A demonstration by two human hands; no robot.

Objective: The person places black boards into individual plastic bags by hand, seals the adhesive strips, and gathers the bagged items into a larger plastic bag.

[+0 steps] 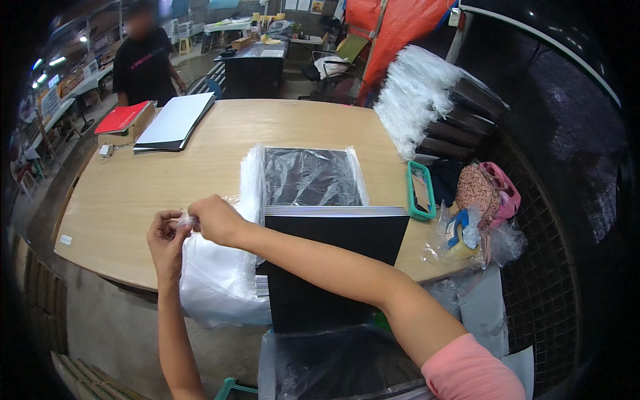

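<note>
My left hand point(168, 241) and my right hand point(217, 221) meet over the left part of the table. Both pinch the gathered edge of a clear plastic bag point(187, 219). Below them a pile of clear plastic bags point(223, 280) hangs over the table's near edge. My right forearm crosses above a stack of black boards point(333, 273), whose pale edges show at the far side. Behind that stack lies a pile of black boards in clear plastic point(310, 175). Closest to me is another plastic-covered black board point(340, 363), partly cut off by the lower edge.
On the wooden table point(127, 220) are white sheets point(177, 120), a red booklet point(123, 117) and a green basket point(420, 190). Plastic-wrapped boards point(427, 93) are piled at the far right, near a patterned bag point(477, 193) and tape roll point(461, 247). A person point(143, 60) stands beyond the table.
</note>
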